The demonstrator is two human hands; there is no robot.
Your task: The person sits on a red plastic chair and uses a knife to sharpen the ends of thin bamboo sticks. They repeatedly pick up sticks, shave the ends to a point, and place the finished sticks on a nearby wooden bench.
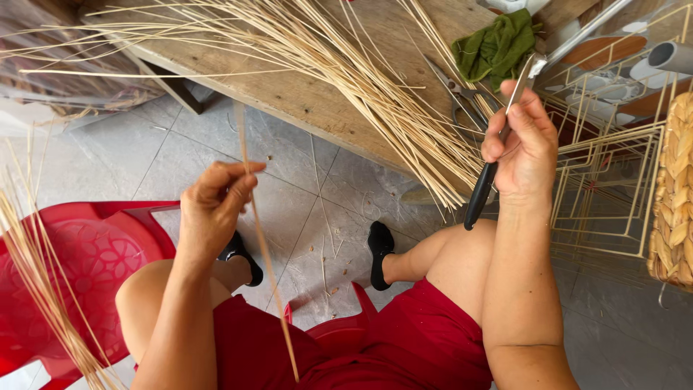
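Observation:
My left hand (215,202) pinches a long thin cane strip (266,260) that runs from above the hand down past my red shorts. My right hand (521,144) is closed on a knife with a black handle (479,193); its blade points up toward the green cloth. A large fan of pale cane strips (346,65) lies across the wooden table (303,101) in front of me. My knees and two feet in black shoes are below.
Scissors (456,97) and a crumpled green cloth (498,47) lie on the table. Cream wire frames (606,188) and a woven basket (675,195) stand at right. A red plastic chair (86,253) with more strips is at left. Grey tiled floor lies below.

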